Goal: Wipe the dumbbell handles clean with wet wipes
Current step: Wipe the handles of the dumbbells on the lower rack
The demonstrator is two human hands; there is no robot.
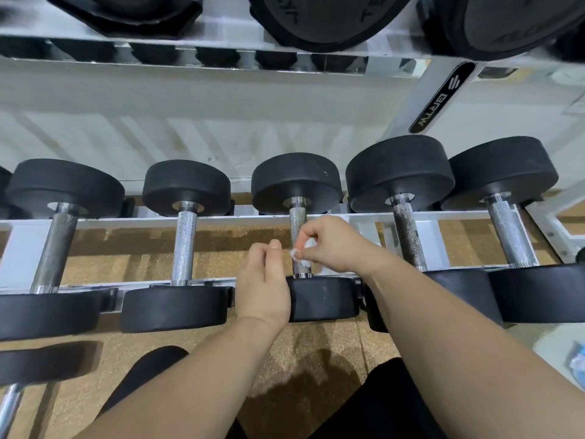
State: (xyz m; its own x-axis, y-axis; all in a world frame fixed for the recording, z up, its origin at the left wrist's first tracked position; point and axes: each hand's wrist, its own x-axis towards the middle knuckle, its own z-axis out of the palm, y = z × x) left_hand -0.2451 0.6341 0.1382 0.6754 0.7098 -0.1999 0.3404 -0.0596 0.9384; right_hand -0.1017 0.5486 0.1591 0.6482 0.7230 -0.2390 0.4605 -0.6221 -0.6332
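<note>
Several black-headed dumbbells lie in a row on a white rack (221, 220). The middle dumbbell's knurled steel handle (297, 221) runs away from me. My right hand (329, 243) pinches a small crumpled white wet wipe (305, 248) against the near half of that handle. Just left of the handle, my left hand (264, 280) is held edge-on with its fingers lightly curled, its wrist beside the dumbbell's near head (321, 299); I see nothing in it.
Neighbouring handles stand left (185, 242) and right (410, 239) of the middle one. An upper rack shelf with large black weights (316, 20) hangs overhead. A blue-and-white packet (576, 364) lies on the floor at the right edge. A loose dumbbell (41, 362) lies at lower left.
</note>
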